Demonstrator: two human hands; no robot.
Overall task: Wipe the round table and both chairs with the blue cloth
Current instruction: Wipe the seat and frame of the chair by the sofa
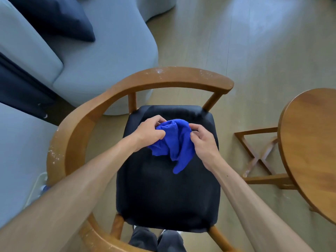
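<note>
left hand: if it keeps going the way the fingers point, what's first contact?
The left hand grips the blue cloth, fingers pointing right. Past the cloth, it would probably meet the right hand holding the other edge; depth unclear.

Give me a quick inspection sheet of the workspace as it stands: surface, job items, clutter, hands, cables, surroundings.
Surface: black chair seat, below the hands.
Job's things: blue cloth, bunched, held above the seat; wooden chair rail with whitish specks; round table at right, only partly in view; second chair not seen.
Clutter: nothing seen.
Hands: left hand and right hand both pinch the cloth's upper edge.
Cables: a white object by the floor at left, possibly a power strip; cannot tell.
Surroundings: grey sofa with dark cushion; wood floor.
</note>
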